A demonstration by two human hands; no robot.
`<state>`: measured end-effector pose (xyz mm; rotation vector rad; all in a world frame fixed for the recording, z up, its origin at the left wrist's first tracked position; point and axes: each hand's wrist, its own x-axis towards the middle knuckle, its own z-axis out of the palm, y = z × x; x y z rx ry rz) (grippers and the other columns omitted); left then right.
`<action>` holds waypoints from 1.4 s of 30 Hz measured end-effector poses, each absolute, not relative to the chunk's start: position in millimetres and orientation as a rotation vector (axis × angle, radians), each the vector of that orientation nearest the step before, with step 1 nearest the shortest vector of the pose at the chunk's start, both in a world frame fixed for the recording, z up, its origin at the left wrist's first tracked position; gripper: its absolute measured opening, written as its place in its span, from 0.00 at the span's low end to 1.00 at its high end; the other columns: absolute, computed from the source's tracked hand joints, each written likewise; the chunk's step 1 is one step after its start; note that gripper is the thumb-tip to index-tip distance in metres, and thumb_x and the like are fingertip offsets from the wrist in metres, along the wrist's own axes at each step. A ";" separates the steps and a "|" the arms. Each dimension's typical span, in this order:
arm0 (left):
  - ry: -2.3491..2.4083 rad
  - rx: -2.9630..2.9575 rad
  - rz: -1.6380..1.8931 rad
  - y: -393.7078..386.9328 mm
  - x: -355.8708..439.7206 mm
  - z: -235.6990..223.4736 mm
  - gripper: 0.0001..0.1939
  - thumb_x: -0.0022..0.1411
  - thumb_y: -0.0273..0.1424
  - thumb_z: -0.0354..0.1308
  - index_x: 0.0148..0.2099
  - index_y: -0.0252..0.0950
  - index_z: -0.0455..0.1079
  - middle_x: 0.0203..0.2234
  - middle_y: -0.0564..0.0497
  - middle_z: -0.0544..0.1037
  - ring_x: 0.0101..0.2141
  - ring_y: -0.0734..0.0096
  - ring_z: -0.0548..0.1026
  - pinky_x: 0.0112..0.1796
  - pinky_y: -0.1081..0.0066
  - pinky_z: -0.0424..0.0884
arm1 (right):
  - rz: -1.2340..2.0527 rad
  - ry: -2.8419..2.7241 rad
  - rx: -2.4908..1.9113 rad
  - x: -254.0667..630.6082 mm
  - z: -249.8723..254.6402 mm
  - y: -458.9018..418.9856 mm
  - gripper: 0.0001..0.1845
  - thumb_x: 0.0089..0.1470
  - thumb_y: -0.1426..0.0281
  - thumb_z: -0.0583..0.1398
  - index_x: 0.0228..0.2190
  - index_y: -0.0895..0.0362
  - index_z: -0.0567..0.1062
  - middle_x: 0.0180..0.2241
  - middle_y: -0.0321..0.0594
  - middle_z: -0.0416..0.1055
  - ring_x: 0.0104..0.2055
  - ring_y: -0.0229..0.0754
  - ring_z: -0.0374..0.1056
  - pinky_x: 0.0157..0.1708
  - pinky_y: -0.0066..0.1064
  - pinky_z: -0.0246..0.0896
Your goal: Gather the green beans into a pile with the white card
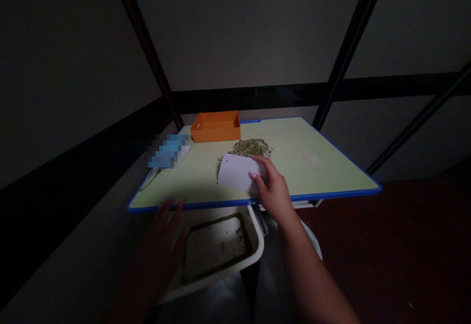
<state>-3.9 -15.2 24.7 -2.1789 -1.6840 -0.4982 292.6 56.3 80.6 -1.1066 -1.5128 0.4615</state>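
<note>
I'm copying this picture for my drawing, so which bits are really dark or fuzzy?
In the head view, the wall and floor are dim, while the white card and table look brighter; in the head view, the left hand is in deep shadow, its outline soft; in the head view, big squares cover the blue thing, so I can't tell what it is.

walls (250, 29) grey | trim (250, 97) black | floor (390, 240) dark red | table (331, 179) pale green, blue-edged | light dim
</note>
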 end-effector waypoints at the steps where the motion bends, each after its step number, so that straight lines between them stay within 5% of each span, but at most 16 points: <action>1: -1.679 -2.178 -0.499 -15.3 -3.8 24.8 0.31 0.67 0.40 0.42 0.69 0.39 0.50 0.68 0.41 0.58 0.67 0.56 0.58 0.60 0.55 0.65 | 0.461 -1.515 -1.104 292.5 80.5 56.3 0.23 0.56 0.76 0.55 0.53 0.52 0.70 0.54 0.44 0.74 0.53 0.48 0.72 0.50 0.38 0.68; 42: -1.685 -2.185 -0.444 -16.3 -2.2 27.0 0.31 0.67 0.42 0.40 0.70 0.39 0.48 0.68 0.39 0.58 0.67 0.54 0.57 0.60 0.53 0.64 | 0.538 -1.556 -0.976 282.8 81.8 70.3 0.23 0.55 0.78 0.55 0.51 0.51 0.73 0.53 0.40 0.75 0.57 0.45 0.69 0.57 0.40 0.64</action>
